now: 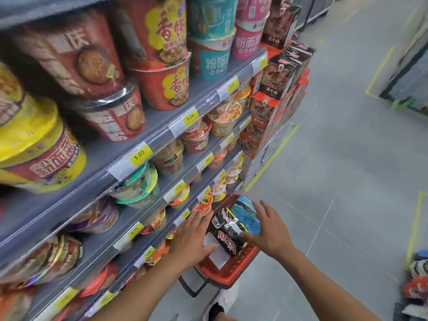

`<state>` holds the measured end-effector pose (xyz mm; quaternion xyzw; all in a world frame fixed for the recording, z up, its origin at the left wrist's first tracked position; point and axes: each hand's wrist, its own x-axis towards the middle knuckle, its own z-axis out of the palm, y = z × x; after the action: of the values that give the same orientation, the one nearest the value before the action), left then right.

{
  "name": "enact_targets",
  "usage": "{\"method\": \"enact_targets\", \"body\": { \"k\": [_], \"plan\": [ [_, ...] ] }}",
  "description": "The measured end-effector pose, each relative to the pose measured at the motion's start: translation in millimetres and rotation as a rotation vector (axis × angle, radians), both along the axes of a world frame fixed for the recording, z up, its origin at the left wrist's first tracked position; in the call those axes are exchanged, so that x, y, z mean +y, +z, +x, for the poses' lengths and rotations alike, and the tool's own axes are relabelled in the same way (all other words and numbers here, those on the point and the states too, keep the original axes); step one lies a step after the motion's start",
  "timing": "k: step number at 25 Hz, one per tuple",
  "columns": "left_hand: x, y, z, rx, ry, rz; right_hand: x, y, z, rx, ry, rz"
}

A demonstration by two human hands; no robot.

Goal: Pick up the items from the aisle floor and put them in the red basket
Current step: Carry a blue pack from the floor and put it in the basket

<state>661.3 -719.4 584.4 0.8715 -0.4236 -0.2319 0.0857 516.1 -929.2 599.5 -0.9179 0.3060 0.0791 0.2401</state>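
Resting on the packets heaped in the red basket (228, 273), both hands lie with their fingers nearly straight and spread, curled round nothing. The left hand (192, 237) sits at the basket's shelf side, its fingers pointing up toward the lower shelf edge and its thumb laid on a white packet (217, 253) that sticks up over the near rim. The right hand (272, 232) comes in from the aisle side, its fingers fanned over a blue packet (244, 213) and its thumb touching a black packet (225, 230) with red and white lettering. The black packet lies between the two hands, with the blue one just behind it, and both rise above the rim.

The basket is just beside the bottom of the shelves (162, 133), with a black handle (192, 288) hanging below its near corner; I cannot tell what carries it. Under it show a leg in white shorts (229, 297) and a dark shoe (216, 311).

The grey shelves are stocked with noodle cups (162, 84) in red, yellow, teal and pink, with yellow price tags (140, 154) along their edges. Beyond the shelves stands a stack of dark and orange boxes (275, 82). The grey tiled floor (335, 181) carries yellow tape lines (271, 158), and some blurred packets (416, 281) sit at the right edge.
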Motion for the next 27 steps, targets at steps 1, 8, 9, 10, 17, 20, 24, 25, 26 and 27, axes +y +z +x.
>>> {"method": "enact_targets", "body": {
  "k": [1, 8, 9, 10, 17, 20, 24, 25, 26, 27],
  "plan": [
    [8.3, 9.9, -5.6, -0.022, 0.016, -0.034, 4.4, 12.8, -1.3, -0.018, 0.017, -0.027],
    [80.0, 81.1, -43.7, -0.233, 0.184, -0.167, 56.0, 90.0, -7.9, -0.160, 0.233, -0.162],
    [87.4, 90.1, -48.3, -0.244, 0.207, -0.181, 58.0, 96.7, -7.3, -0.173, 0.262, -0.176],
    [92.7, 98.4, -52.0, -0.253, 0.226, -0.190, 57.8, 101.2, -7.2, -0.188, 0.286, -0.187],
    [123.0, 122.8, -110.4, -0.319, 0.554, -0.284, 65.4, 138.0, 0.4, -0.295, 0.577, -0.182],
    [125.0, 123.2, -136.7, -0.375, 0.627, -0.277, 74.7, 146.1, -0.3, -0.304, 0.674, -0.201],
    [139.5, 112.4, -178.3, -0.416, 0.756, -0.278, 99.0, 147.0, -8.3, -0.308, 0.827, -0.178],
    [148.2, 110.3, -187.6, -0.421, 0.794, -0.272, 108.8, 145.9, -8.6, -0.321, 0.863, -0.174],
    [156.8, 110.3, -196.3, -0.434, 0.830, -0.266, 118.3, 144.3, -8.5, -0.329, 0.890, -0.162],
    [168.2, 111.0, -206.4, -0.451, 0.867, -0.252, 131.3, 143.0, -7.7, -0.328, 0.925, -0.147]
  ]
}}
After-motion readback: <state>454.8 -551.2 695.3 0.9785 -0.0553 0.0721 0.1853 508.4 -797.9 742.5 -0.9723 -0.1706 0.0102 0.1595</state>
